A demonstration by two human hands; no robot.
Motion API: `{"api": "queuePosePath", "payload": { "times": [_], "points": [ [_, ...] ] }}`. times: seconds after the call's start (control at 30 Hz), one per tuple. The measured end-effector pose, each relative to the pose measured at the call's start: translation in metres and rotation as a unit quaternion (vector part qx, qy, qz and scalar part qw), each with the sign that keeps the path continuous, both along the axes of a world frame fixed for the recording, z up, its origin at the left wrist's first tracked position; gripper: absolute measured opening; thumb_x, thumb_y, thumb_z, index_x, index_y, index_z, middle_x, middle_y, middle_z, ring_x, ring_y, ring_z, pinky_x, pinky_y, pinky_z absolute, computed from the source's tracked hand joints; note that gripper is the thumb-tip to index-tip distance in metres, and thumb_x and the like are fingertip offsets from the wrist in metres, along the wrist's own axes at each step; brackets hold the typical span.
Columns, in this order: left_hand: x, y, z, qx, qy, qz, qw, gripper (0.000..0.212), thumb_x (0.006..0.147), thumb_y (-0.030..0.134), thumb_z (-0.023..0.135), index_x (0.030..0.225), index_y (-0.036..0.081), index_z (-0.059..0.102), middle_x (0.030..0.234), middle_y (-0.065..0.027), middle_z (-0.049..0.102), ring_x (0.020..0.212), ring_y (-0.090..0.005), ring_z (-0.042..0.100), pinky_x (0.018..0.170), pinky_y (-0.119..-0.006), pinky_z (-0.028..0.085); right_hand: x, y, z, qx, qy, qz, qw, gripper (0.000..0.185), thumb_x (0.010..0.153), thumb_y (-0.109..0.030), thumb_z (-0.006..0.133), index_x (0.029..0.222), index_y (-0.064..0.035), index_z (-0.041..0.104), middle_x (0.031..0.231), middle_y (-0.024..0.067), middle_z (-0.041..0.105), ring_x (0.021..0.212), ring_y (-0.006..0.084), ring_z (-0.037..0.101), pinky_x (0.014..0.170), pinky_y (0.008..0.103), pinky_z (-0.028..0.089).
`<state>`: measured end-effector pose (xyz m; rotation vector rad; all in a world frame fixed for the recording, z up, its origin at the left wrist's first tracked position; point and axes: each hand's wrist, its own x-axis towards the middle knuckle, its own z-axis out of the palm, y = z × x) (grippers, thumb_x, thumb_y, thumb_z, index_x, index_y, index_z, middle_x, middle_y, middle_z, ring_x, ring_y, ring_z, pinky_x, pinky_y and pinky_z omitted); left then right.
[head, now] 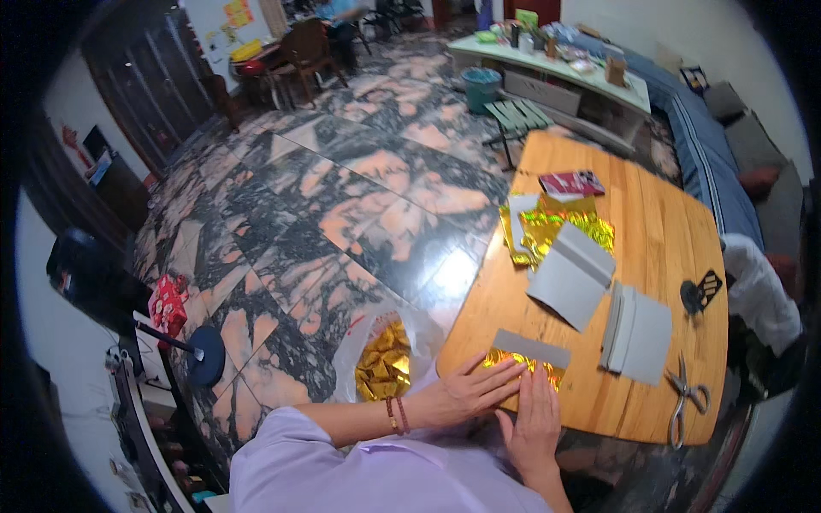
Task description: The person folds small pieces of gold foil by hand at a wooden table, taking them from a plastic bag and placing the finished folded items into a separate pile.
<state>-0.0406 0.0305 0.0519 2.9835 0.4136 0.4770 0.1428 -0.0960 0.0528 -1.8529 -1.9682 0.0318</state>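
Note:
Both my hands press flat on a sheet of gold foil paper (555,374) at the near left edge of the wooden table (641,256). A grey paper strip (531,347) shows along the sheet's far side. My left hand (471,391) lies with fingers spread over the foil. My right hand (535,413) is beside it, its fingertips on the foil, fingers close together. Farther up lie crumpled gold foil sheets (596,231) and grey sheets of paper (567,285). To the right are a stack of grey paper (648,333) and metal scissors (686,392).
A plastic bag (349,359) of folded gold foil pieces stands on the floor left of the table. A maroon packet (572,184) and a phone-like dark object (709,288) lie on the table. Beyond are a folding stool (518,117), a bin (482,93) and a blue sofa (705,167).

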Motion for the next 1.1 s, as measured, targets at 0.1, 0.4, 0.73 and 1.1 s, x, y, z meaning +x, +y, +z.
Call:
{"api": "queuePosePath", "payload": {
  "times": [0.1, 0.4, 0.73, 1.1],
  "points": [
    [-0.025, 0.0, 0.0, 0.025, 0.011, 0.039, 0.999, 0.065, 0.102, 0.033, 0.057, 0.164, 0.019, 0.042, 0.17, -0.0051, 0.042, 0.155, -0.019, 0.043, 0.126, -0.05, 0.031, -0.003, 0.0, -0.002, -0.004, -0.01, 0.012, 1.0, 0.088, 0.09, -0.029, 0.08, 0.161, 0.0013, 0.038, 0.165, 0.0262, 0.04, 0.153, 0.0429, 0.039, 0.125, 0.0515, 0.032],
    [-0.031, -0.003, -0.016, 0.034, -0.041, 0.062, 0.997, 0.074, 0.099, 0.038, 0.068, 0.166, 0.023, 0.039, 0.172, -0.0016, 0.039, 0.157, -0.017, 0.039, 0.127, -0.052, 0.027, 0.0, -0.004, 0.008, 0.107, -0.014, 0.024, 0.994, 0.064, 0.098, -0.023, 0.072, 0.154, -0.0007, 0.051, 0.158, 0.0202, 0.051, 0.144, 0.0394, 0.05, 0.119, 0.0499, 0.042],
    [-0.027, -0.004, -0.024, -0.007, -0.079, 0.056, 0.995, 0.071, 0.1, 0.035, 0.068, 0.165, 0.024, 0.041, 0.171, -0.0016, 0.04, 0.154, -0.0163, 0.043, 0.125, -0.053, 0.032, 0.029, -0.04, -0.01, 0.106, -0.132, -0.039, 0.985, 0.067, 0.103, -0.037, 0.067, 0.156, 0.0004, 0.049, 0.163, 0.0202, 0.048, 0.149, 0.0368, 0.047, 0.122, 0.0481, 0.039],
    [-0.025, -0.004, -0.019, 0.029, -0.088, 0.068, 0.993, 0.067, 0.097, 0.038, 0.07, 0.159, 0.022, 0.05, 0.168, -0.0019, 0.046, 0.151, -0.0153, 0.049, 0.124, -0.049, 0.036, 0.002, -0.037, 0.007, 0.121, -0.062, -0.049, 0.99, 0.068, 0.096, -0.025, 0.076, 0.153, 0.0022, 0.049, 0.159, 0.0235, 0.049, 0.142, 0.0418, 0.05, 0.118, 0.0531, 0.04]
  ]
}}
